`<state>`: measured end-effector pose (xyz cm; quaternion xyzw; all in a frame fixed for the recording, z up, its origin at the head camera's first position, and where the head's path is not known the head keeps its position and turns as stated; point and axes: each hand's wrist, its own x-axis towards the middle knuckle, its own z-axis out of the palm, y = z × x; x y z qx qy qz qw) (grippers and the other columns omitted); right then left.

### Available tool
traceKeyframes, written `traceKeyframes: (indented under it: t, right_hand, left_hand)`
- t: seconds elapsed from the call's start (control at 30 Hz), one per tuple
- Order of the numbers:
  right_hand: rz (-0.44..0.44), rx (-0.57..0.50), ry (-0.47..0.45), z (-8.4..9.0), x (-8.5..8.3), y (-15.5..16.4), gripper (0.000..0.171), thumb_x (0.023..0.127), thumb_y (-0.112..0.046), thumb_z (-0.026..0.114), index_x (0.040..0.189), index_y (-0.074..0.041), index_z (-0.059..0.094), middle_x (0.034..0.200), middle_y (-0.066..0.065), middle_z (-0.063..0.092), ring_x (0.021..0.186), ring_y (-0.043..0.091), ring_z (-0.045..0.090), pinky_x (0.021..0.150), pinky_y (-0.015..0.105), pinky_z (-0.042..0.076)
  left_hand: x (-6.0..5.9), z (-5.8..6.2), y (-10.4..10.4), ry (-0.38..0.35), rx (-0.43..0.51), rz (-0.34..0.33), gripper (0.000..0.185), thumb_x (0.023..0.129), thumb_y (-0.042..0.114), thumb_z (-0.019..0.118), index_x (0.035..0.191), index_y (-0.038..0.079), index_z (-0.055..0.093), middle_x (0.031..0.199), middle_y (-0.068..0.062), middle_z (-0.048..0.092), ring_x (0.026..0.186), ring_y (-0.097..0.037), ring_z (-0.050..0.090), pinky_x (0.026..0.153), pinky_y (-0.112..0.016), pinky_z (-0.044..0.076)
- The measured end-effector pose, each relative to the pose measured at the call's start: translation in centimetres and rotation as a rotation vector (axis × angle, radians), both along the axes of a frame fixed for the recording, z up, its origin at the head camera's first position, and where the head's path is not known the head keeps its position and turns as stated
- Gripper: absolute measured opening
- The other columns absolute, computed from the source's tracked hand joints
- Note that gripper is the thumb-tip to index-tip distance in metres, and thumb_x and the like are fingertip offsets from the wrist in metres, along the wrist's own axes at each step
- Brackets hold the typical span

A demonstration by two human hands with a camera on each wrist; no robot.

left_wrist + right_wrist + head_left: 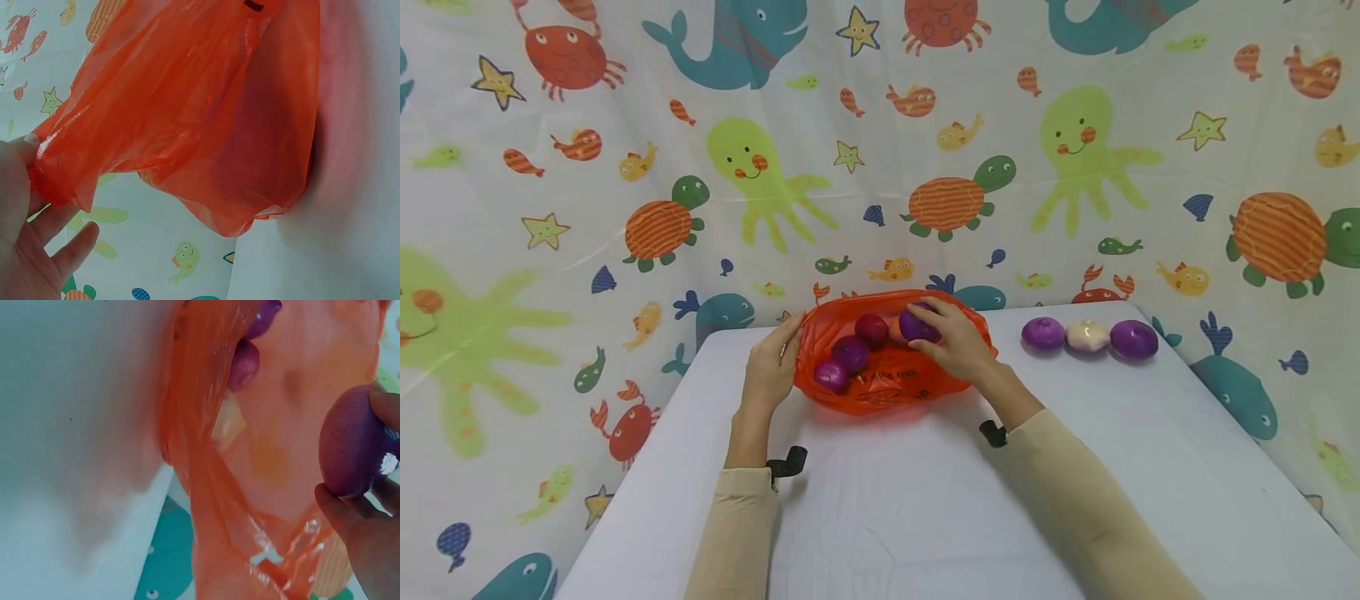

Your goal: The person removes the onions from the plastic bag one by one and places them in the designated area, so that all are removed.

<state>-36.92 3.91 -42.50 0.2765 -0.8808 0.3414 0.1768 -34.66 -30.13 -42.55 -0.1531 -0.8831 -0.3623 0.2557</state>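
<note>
A red plastic bag [880, 396] lies on the table with its mouth spread toward the head camera. My left hand [767, 367] pinches the bag's left rim between thumb and fingers, as the left wrist view also shows. At the bag's right side, my right hand [958, 337] grips a purple onion [353, 440] over the mouth. Inside the bag lie a shiny purple onion [831, 377], a darker purple one [850, 354], a dark red round item [872, 331] and a pale orange-looking item [897, 331], partly hidden by the held onion.
To the right of the bag, a purple onion [1042, 335], a whitish onion-like item [1087, 337] and another purple onion [1133, 341] stand in a row on the white table [880, 517]. Behind the table hangs a curtain [865, 183] printed with sea animals.
</note>
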Motion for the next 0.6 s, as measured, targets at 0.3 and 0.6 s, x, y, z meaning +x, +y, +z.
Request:
traceKeyframes:
  t: [0.3,0.6]
  right_hand:
    - [0.024,-0.068,0.023,0.5,1.7,3.2,0.06,0.093,-0.022,0.08,0.149,-0.017,0.059,0.158,0.015,0.048,0.144,0.042,0.046,0.112,0.061,0.049]
    - [-0.006,-0.137,0.071,0.8,2.1,5.0,0.061,0.092,-0.021,0.081,0.149,-0.014,0.059,0.159,0.019,0.046,0.145,0.044,0.045,0.111,0.061,0.049]
  left_hand:
    - [2.5,0.6,1.4,-0.011,-0.001,0.038,0.045,0.109,0.021,0.055,0.155,0.021,0.052,0.153,-0.009,0.058,0.144,-0.031,0.053,0.114,-0.052,0.048]
    - [2.9,0.5,1.6,-0.009,0.001,0.038,0.046,0.109,0.021,0.054,0.155,0.024,0.051,0.153,-0.012,0.058,0.145,-0.032,0.052,0.113,-0.052,0.049]
